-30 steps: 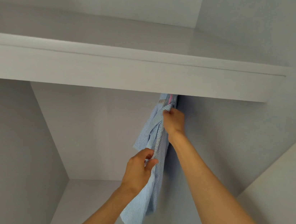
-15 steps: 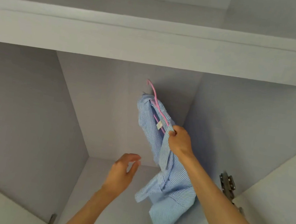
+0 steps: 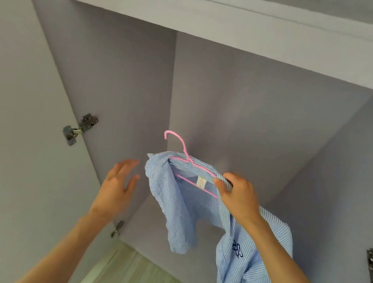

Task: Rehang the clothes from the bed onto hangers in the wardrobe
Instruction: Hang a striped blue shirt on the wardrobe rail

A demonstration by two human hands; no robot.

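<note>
— Where's the shirt?

— On the single pink hanger, in mid-air inside the wardrobe, hook up-left. Your right hand pinches its right shoulder end, so the long axis runs leftward from it.

— And the other?

— Your left hand (fingers spread, holding nothing) hovers just left. One shirt, one hanger, three hinges.

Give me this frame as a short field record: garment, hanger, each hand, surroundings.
garment: blue striped shirt, draped on the hanger, one side hanging low at the right
hanger: pink hanger, hook free in the air, not on any rail
right hand: right hand grips the hanger's end through the shirt's shoulder
left hand: left hand open, holds nothing, apart from the shirt
surroundings: wardrobe shelf above; door hinge at the left
</note>
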